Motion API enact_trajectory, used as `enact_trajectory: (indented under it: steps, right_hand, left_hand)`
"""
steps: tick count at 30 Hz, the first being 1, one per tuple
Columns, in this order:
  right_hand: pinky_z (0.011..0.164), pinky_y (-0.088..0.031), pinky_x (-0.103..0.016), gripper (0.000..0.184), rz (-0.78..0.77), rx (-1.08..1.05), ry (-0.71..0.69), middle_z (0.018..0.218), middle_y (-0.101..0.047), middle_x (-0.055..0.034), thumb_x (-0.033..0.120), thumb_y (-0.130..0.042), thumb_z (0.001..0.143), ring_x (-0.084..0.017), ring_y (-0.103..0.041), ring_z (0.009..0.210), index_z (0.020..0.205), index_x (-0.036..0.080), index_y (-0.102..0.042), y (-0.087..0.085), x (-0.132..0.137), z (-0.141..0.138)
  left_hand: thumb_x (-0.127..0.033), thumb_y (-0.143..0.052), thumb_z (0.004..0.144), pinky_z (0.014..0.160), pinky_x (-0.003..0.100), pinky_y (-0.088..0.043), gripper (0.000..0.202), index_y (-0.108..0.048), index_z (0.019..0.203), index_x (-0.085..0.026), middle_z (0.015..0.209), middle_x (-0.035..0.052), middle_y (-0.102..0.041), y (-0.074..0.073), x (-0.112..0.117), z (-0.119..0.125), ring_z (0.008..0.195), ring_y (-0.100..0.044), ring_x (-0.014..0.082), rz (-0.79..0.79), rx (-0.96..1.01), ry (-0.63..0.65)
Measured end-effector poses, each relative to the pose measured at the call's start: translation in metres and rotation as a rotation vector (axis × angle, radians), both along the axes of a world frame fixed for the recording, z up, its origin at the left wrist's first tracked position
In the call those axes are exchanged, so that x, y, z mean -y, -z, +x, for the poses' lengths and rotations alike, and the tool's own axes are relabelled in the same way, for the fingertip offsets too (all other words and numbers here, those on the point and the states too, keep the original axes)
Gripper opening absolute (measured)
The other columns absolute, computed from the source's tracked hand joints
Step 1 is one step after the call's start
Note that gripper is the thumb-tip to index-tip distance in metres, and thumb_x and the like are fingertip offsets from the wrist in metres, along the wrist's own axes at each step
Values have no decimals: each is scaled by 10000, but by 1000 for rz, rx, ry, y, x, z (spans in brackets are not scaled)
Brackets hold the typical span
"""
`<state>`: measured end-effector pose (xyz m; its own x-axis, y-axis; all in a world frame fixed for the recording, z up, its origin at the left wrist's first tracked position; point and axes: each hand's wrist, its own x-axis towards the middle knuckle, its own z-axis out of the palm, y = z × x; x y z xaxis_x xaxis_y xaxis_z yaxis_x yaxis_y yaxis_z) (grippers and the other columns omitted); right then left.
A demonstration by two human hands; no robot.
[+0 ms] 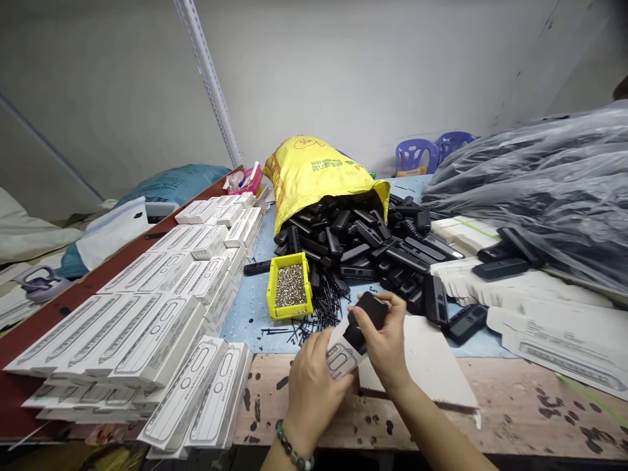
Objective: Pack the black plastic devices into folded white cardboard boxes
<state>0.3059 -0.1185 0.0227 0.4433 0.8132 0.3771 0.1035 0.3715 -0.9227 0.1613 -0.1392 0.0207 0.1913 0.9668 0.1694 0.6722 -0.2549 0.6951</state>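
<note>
Holding a white cardboard sleeve (341, 356) in my left hand (314, 392), I press my fingers around its lower part, with a beaded bracelet (293, 446) on that wrist. My right hand (385, 343) is closed around a black plastic piece (367, 320), and the piece's lower end sits against the top of the sleeve; I cannot tell how far in it goes. Under my right hand lies a flat white card (422, 366), resting on a stained wooden tabletop (515, 409).

Just ahead of my hands, thin black pins (318, 317) lie scattered on a blue speckled mat (245, 314). Beyond them sits a yellow bin (290, 291) full of tiny metal parts. Farther ahead, a heap of black plastic pieces (353, 245) spills from the mouth of a yellow sack (314, 171).

To the left of my hands rise stacks of white cardboard sleeves (167, 340). To the right, more black plastic pieces (500, 265) rest on white card sheets (554, 327), below a large plastic bag (530, 186). Two purple plastic chairs (417, 157) stand beyond the sack.
</note>
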Motion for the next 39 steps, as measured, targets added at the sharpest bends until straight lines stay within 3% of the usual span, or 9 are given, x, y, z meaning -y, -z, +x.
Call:
enact_trajectory:
  steps: [4, 13, 21, 25, 28, 30, 34, 37, 39]
  right_hand:
    - [1047, -408, -376, 261, -3, 606, -360, 1275, -538, -93, 347, -414, 975, -214, -484, 1241, 1066, 220, -624, 11, -16, 8]
    - [862, -420, -400, 166, -319, 1088, -223, 889, -639, -125, 93, -511, 833, -262, -566, 908, 739, 148, -636, 59, -62, 11]
    - [779, -464, -285, 239, -57, 1026, -420, 938, -621, -70, 279, -393, 991, -170, -567, 866, 988, 196, -616, -18, -34, 39]
    - [1028, -362, -478, 278, 87, 1187, -536, 825, -597, -52, 234, -427, 979, -180, -549, 852, 826, 185, -654, -48, -20, 28]
    - [1131, -214, -545, 229, 65, 990, -586, 1159, -588, -81, 304, -465, 970, -230, -507, 1133, 1069, 246, -664, -47, -14, 22]
    - [1118, -296, -478, 386, -26, 638, -611, 1399, -438, -88, 373, -504, 947, -238, -399, 1302, 1325, 295, -510, -39, -10, 19]
    - [909, -500, -386, 604, -316, 15, -671, 1182, -587, -106, 448, -632, 847, -232, -588, 1065, 1367, 230, -416, -19, -1, 2]
    - [868, -509, -374, 414, -269, 29, -588, 1006, -644, -90, 463, -586, 875, -228, -619, 952, 1187, 190, -599, -13, 8, -10]
    - [1001, -449, -392, 375, -161, 193, -629, 1189, -622, -99, 440, -538, 915, -242, -566, 1139, 1206, 227, -640, -13, 17, -13]
  left_hand:
    - [-440, -665, 754, 891, 433, -517, 575, -504, 1256, -212, 1173, 91, -605, -8, -11, -34, 1062, -594, 254, -22, 81, -256]
    - [-537, -659, 737, 1018, 478, -454, 694, -474, 1311, -194, 1265, 115, -585, 2, -12, -62, 1186, -553, 277, -29, 75, -322]
    - [-420, -679, 757, 945, 404, -502, 558, -489, 1259, -264, 1217, 30, -612, -4, -14, -59, 1123, -587, 224, -27, -83, -73]
    - [-381, -768, 667, 992, 426, -478, 648, -499, 1244, -256, 1234, 32, -611, -3, -9, -39, 1137, -583, 241, -64, -71, 32]
    - [-364, -778, 648, 1047, 441, -450, 744, -437, 1296, -232, 1287, 66, -584, -2, -3, -30, 1191, -560, 252, -116, 41, 14]
    - [-348, -747, 684, 1054, 425, -455, 792, -348, 1357, -227, 1321, 84, -558, 0, 0, -27, 1216, -551, 237, -117, 129, 17]
    - [-274, -694, 723, 1042, 407, -475, 776, -284, 1379, -215, 1363, 122, -508, 10, 4, -19, 1231, -547, 231, 111, 159, 60]
    - [-197, -653, 738, 976, 371, -519, 668, -329, 1321, -232, 1269, 101, -555, 16, 4, -14, 1153, -591, 209, 327, 122, 87]
    - [-201, -638, 756, 858, 326, -562, 581, -359, 1264, -236, 1141, 77, -592, 16, 3, -13, 1022, -632, 187, 424, 105, 87]
